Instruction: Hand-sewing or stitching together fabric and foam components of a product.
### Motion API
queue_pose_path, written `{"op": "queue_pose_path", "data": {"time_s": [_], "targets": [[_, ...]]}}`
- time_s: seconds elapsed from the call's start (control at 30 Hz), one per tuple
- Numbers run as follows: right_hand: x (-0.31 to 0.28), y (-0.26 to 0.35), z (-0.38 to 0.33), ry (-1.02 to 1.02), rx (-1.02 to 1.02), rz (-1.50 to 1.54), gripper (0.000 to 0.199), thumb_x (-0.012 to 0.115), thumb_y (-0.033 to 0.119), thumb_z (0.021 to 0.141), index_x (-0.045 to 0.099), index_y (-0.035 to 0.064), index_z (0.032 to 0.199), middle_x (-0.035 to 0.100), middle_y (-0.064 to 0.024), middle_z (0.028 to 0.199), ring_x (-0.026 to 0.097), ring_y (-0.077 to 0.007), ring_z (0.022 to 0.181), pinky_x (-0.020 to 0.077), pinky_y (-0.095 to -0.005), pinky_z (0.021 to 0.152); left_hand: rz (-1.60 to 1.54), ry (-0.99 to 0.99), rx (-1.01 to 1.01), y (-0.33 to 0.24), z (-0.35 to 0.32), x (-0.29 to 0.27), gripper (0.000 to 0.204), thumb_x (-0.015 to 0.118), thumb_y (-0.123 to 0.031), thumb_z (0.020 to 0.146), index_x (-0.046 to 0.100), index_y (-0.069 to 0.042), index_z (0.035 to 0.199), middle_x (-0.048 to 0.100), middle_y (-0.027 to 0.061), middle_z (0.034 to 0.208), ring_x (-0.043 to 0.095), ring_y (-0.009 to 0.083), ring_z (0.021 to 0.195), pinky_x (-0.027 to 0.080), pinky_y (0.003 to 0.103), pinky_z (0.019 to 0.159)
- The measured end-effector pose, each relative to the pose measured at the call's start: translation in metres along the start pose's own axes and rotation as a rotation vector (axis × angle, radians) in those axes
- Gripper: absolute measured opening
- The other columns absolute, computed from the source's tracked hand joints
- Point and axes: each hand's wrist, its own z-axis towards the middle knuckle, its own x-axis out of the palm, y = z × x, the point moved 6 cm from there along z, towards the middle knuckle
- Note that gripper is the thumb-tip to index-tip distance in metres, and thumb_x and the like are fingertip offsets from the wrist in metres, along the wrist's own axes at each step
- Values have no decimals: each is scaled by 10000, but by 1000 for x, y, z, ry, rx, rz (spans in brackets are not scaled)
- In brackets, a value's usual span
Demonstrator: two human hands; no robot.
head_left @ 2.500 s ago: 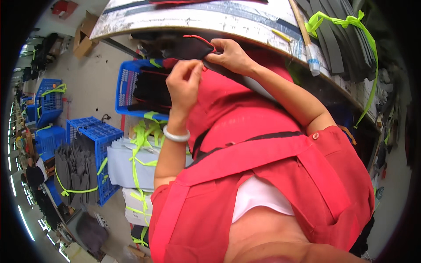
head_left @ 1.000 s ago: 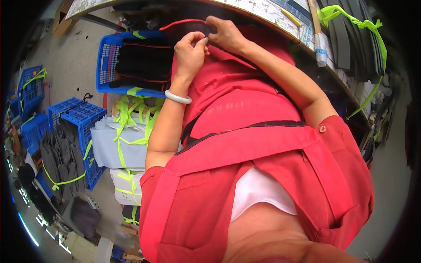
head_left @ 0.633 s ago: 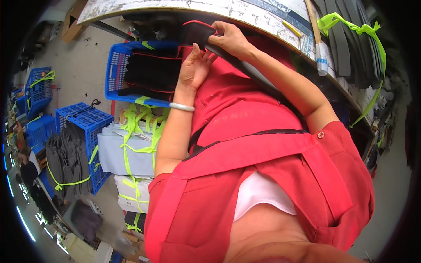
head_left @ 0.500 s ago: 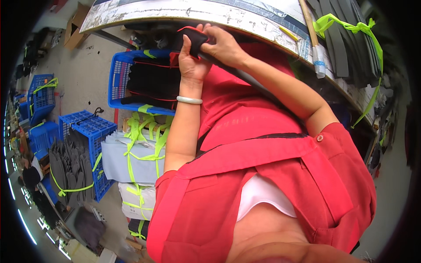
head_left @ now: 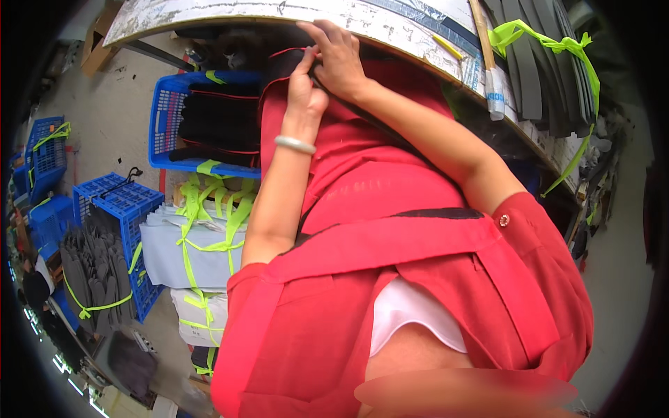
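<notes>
At the far left, on the floor [head_left: 111,111], blue crates [head_left: 43,150] stand with green straps over them. Nearer, another blue crate [head_left: 115,202] holds upright grey pieces [head_left: 94,268] tied with a green strap. Just right of it lie bundles [head_left: 185,247] of pale grey sheets, stacked and bound with bright green strapping. Above them, a blue bin [head_left: 167,122] holds dark pieces with red edging.

Right of the bin, the left hand [head_left: 304,83] is raised at the counter [head_left: 230,12] edge, a pale bangle [head_left: 295,144] on its wrist. Its thumb and fingers are pinched shut on the edge of a dark piece [head_left: 282,63] with red piping, which sits just under the counter edge, above the person's red garment [head_left: 362,174]. The right hand [head_left: 339,59] is touching the left from the right; its fingers curl over the same piece, closed on it at the top.

Farther right on the counter lie a yellow pencil [head_left: 446,47], a wooden stick [head_left: 481,35] and a small clear tube [head_left: 495,94]. At the far right, a stack of dark grey strips [head_left: 536,63] is tied with a green strap [head_left: 550,43].
</notes>
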Motion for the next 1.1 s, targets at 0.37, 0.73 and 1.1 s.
{"op": "queue_pose_path", "data": {"time_s": [0.37, 0.73, 1.1], "targets": [[-25, 15, -23, 317, -144, -130, 515, 658, 358, 788, 557, 165, 1255, 446, -10, 1375, 401, -253, 1227, 280, -416, 1020, 46, -207, 14, -19, 14, -16, 248, 554, -206, 929, 562, -12, 1083, 608, 95, 929, 585, 262, 955, 453, 406, 976], [-11, 11, -60, 740, -28, 49, 545, 553, 82, 759, 454, 114, 1294, 491, -105, 1321, 621, -360, 951, 528, -465, 726, 86, -134, 34, -12, -6, 3, 364, 572, -353, 935, 548, 7, 984, 623, 112, 902, 614, 314, 978, 473, 460, 955], [20, -2, -58, 803, 10, -38, 350, 554, 88, 772, 527, 98, 1121, 578, -99, 1169, 643, -350, 931, 541, -466, 728, 46, -109, -69, 0, 8, -19, 180, 641, -139, 880, 518, -26, 949, 569, 42, 733, 580, 189, 716, 515, 404, 787]]}}
